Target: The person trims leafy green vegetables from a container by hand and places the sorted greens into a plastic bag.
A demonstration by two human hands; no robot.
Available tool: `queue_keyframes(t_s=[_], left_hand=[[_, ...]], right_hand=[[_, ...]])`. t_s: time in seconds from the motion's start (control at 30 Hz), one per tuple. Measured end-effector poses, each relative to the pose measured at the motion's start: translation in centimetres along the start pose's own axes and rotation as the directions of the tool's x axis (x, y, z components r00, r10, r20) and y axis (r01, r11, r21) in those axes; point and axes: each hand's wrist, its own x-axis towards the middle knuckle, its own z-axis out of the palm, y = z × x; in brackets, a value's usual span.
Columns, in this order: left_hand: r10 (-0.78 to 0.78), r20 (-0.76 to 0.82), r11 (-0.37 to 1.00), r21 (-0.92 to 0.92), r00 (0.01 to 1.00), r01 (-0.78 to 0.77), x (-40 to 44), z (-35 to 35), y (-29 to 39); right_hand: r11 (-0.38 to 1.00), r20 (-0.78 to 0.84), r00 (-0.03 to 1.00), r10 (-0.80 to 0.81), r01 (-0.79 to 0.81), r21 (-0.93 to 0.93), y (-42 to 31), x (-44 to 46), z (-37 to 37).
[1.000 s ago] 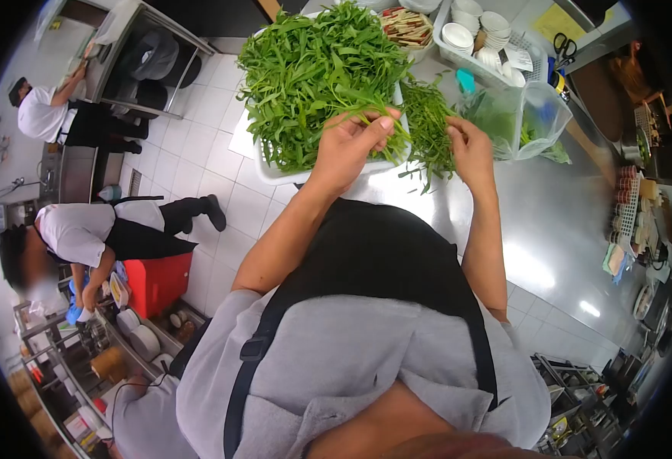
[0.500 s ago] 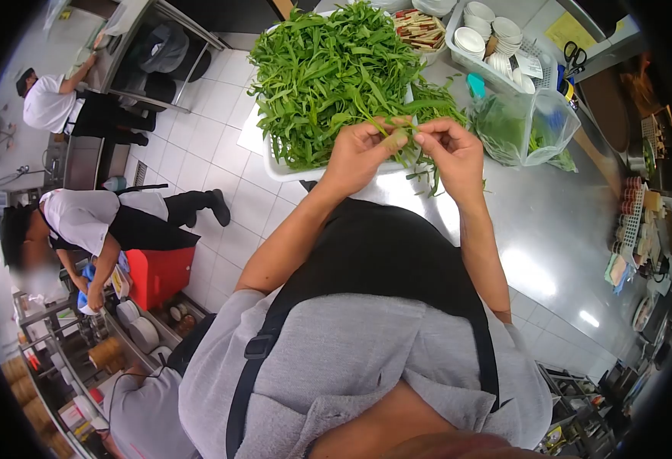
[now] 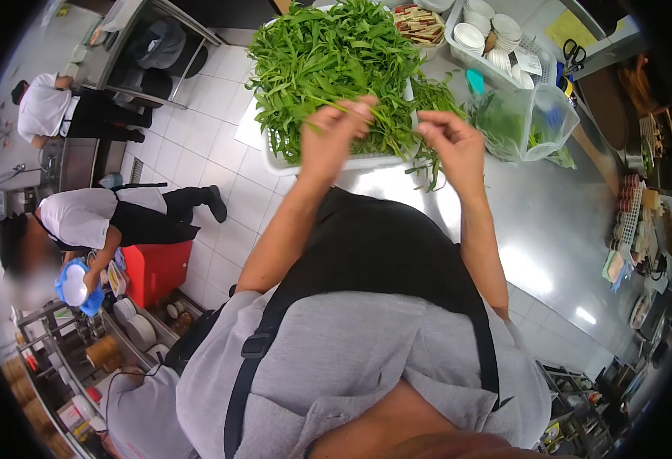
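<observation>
Long-leaved greens that look like water spinach (image 3: 336,57) are heaped high in a white plastic basket (image 3: 278,163). My left hand (image 3: 328,138) is over the near part of the heap, smeared by motion. A thin pale stem runs by its fingers, but whether they grip it is unclear. To the right, my right hand (image 3: 456,145) is raised with thumb and forefinger closed together. Anything small between those fingertips cannot be made out. Beside and behind it, more loose greens (image 3: 435,96) lie on the steel counter, some hanging toward me.
On the steel counter (image 3: 520,206) sits a clear plastic bag (image 3: 531,126) with greens inside. Behind it are a bin of small white dishes (image 3: 470,38), scissors (image 3: 573,53) and a teal object (image 3: 474,82). Co-workers stand left, one near a red bin (image 3: 160,271).
My hands were together over a green stem; now they are apart. The left hand has moved left over the heap. The right has barely moved. A co-worker at left now holds up a white bowl.
</observation>
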Motion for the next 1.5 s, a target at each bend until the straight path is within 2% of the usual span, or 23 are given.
queue_keyframes(t_s=[0.07,0.13,0.23,0.27,0.33,0.43,0.5,0.53,0.63,0.67,0.73,0.83,0.87,0.97,1.1,1.13,1.23,1.33,1.43,1.5], left_hand=[[0.033,-0.125,0.994,-0.097,0.992,-0.045,0.7,-2.7,0.9],[0.061,-0.208,0.977,-0.186,0.976,-0.101,0.8,-4.8,1.1],[0.048,-0.179,0.969,-0.229,0.983,-0.089,0.6,-5.7,0.7],[0.022,-0.19,0.989,-0.137,0.981,-0.049,0.4,-5.5,0.4],[0.021,-0.096,0.993,-0.115,0.995,-0.032,-0.2,-4.2,0.8],[-0.051,0.098,0.99,-0.122,0.994,0.063,-0.8,-2.8,-0.1],[-0.152,0.205,0.975,-0.127,0.967,0.18,-1.1,-2.3,-1.0],[-0.124,0.289,0.979,-0.121,0.949,0.164,-1.0,-2.3,-1.3],[-0.168,0.376,0.98,-0.04,0.911,0.197,-0.8,-1.6,-2.0],[-0.157,0.397,0.977,-0.069,0.904,0.2,-0.6,-1.6,-2.9],[-0.2,0.368,0.97,-0.053,0.908,0.236,-0.6,-1.4,-3.8],[-0.253,0.285,0.958,-0.056,0.924,0.28,-0.3,-1.4,-4.2],[-0.265,0.246,0.956,-0.059,0.933,0.287,-0.4,-1.3,-4.3],[-0.254,0.058,0.967,-0.008,0.965,0.255,-1.0,-0.6,-3.1],[-0.096,-0.127,0.995,-0.018,0.987,0.095,-1.2,0.0,-1.2],[-0.034,-0.131,0.999,-0.038,0.991,0.03,-1.1,0.6,-0.3],[0.008,0.024,0.969,-0.246,1.0,-0.002,-0.7,1.4,0.5],[-0.067,0.095,0.914,-0.394,0.993,0.1,-0.5,2.7,0.6],[-0.074,0.108,0.97,-0.224,0.991,0.097,-0.5,4.6,1.2],[-0.051,0.07,0.968,-0.242,0.996,0.067,-0.4,5.0,1.2]], right_hand=[[0.992,-0.109,0.993,-0.045,0.032,-0.122,-0.1,0.3,-0.8],[0.967,0.017,0.998,-0.059,0.061,-0.248,-0.3,0.2,-1.1],[0.917,0.15,0.989,-0.012,0.07,-0.392,-0.7,-0.3,-0.4],[0.883,0.163,0.986,0.025,0.055,-0.465,-0.9,-0.5,-0.2],[0.769,0.169,0.984,0.063,0.06,-0.636,-1.4,-0.6,0.3],[0.747,0.154,0.987,0.053,0.063,-0.662,0.2,-0.7,1.0],[0.792,0.137,0.991,0.0,0.083,-0.604,0.7,-0.5,1.1],[0.813,0.127,0.992,-0.027,0.095,-0.574,0.7,-0.3,1.2],[0.862,0.094,0.988,-0.122,0.153,-0.483,-0.7,0.3,1.0],[0.888,0.101,0.99,-0.098,0.133,-0.441,-0.9,0.5,0.8],[0.932,0.119,0.991,-0.054,0.093,-0.352,-1.3,1.0,0.2],[0.998,0.042,0.998,0.051,-0.052,0.029,-2.9,1.6,-0.5],[0.997,0.018,0.999,0.044,-0.045,0.06,-3.1,1.8,-0.9],[0.993,0.022,1.0,-0.007,0.009,-0.12,-2.4,2.4,-2.1],[0.999,0.007,1.0,0.003,-0.004,0.052,-3.3,1.9,-2.0],[0.998,0.019,1.0,0.004,-0.005,0.065,-3.2,1.9,-2.0],[0.994,0.057,0.998,0.01,-0.016,0.109,-3.0,1.8,-1.6],[0.996,0.078,0.997,-0.022,0.015,0.083,-3.2,1.5,-0.9],[0.998,0.105,0.993,-0.05,0.046,0.04,-3.0,1.2,-0.6],[0.997,0.132,0.989,-0.07,0.072,-0.009,-2.9,1.0,-0.5]])
